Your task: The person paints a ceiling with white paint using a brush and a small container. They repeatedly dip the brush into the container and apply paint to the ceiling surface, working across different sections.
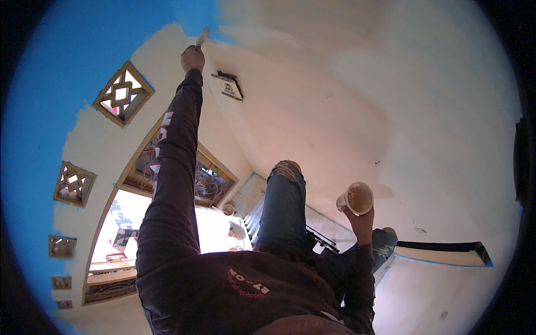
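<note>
My left hand (pixel 192 59) is raised at the end of an outstretched arm, its fingers closed round a paintbrush (pixel 202 38). The bristles are at the wall near a corner, where a blue patch (pixel 195 14) meets cream paint. Lower on the right, my right hand (pixel 362 224) grips a pale plastic cup (pixel 358 199) from below. The cup's mouth faces up, and light paint coats its inside. The blue wall (pixel 39 139) borders the cream-painted wall (pixel 159 53) in an uneven line.
Patterned vent blocks (pixel 123 94) run down the left wall above a bright doorway (pixel 218 229). An electrical box (pixel 228 86) sits on the wall beside my raised arm. My knee in torn jeans (pixel 286 195) is bent below. A dark-edged ledge (pixel 446 254) juts out at right.
</note>
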A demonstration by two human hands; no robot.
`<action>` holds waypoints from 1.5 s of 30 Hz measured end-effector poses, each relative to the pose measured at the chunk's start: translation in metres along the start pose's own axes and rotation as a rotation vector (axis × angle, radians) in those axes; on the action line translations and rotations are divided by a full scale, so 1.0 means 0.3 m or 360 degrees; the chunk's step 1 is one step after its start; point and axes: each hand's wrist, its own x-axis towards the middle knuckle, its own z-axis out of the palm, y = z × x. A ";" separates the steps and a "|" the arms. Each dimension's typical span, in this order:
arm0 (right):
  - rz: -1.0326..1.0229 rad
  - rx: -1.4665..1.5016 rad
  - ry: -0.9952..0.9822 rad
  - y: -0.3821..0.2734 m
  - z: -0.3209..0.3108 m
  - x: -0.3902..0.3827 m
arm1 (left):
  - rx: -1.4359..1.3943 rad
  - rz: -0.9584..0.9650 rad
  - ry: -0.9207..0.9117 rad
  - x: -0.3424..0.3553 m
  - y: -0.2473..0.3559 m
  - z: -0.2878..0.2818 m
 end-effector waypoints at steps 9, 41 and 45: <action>0.0045 0.0062 0.0018 0.020 0.001 -0.024 | -0.0286 0.0068 -0.0275 -0.212 0.468 -0.075; 0.0048 0.0070 0.0145 0.098 -0.070 -0.103 | -0.1195 0.0249 -0.0704 -0.227 0.386 -0.215; 0.0038 0.0085 0.0117 0.102 -0.069 -0.093 | -0.0813 0.0386 -0.0221 -0.145 0.180 -0.143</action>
